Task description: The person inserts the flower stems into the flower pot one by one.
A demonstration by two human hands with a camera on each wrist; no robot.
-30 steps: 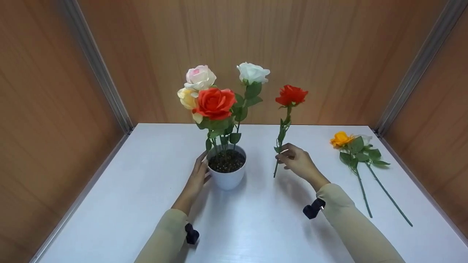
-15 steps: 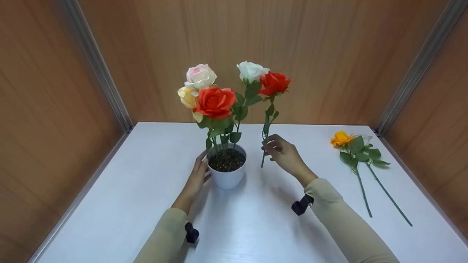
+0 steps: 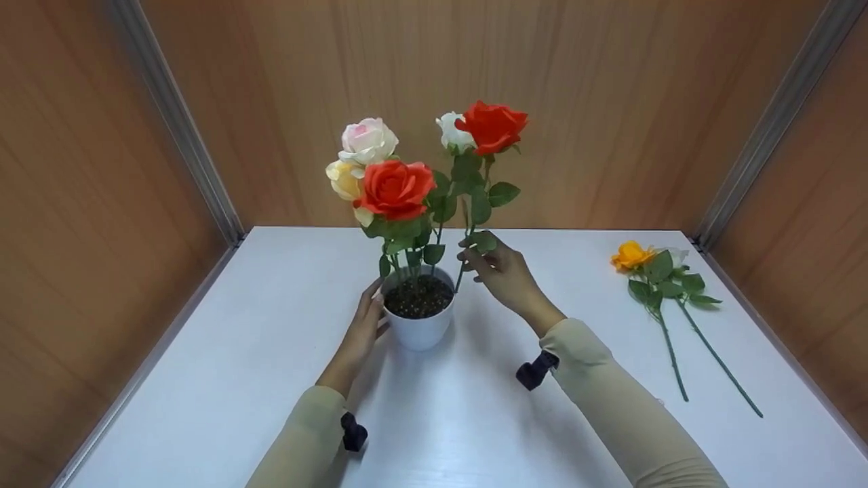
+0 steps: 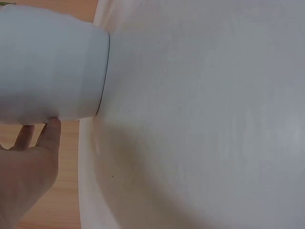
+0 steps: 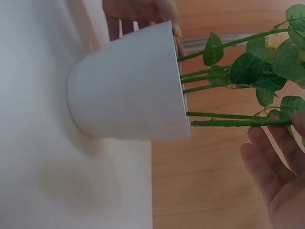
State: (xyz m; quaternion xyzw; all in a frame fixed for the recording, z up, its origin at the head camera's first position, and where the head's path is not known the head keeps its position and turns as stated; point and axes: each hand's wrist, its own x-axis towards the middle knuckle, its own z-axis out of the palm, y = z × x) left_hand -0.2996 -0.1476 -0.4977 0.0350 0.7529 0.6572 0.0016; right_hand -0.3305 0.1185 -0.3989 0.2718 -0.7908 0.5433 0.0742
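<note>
A white pot (image 3: 418,332) of dark soil (image 3: 418,298) holds several upright artificial roses: a red rose (image 3: 397,190), a pink-white rose (image 3: 368,141), a yellow rose (image 3: 344,179) and a white rose (image 3: 450,130). My left hand (image 3: 361,324) rests its fingers against the pot's left side, as the left wrist view also shows. Between thumb and fingertips, my right hand (image 3: 507,276) pinches the stem of another red rose (image 3: 494,127). Its bloom partly covers the white one. In the right wrist view, this stem (image 5: 224,123) ends just above the pot's rim.
On the right side of the white table (image 3: 271,352) lie an orange rose (image 3: 632,255) and another white rose (image 3: 679,256), their stems pointing toward the near edge. Wood-grain panels (image 3: 542,54) enclose the table at the back and both sides.
My right hand has carried the red rose leftward and up to the pot, bringing the stem's lower end to the right rim. My left hand stays at the pot.
</note>
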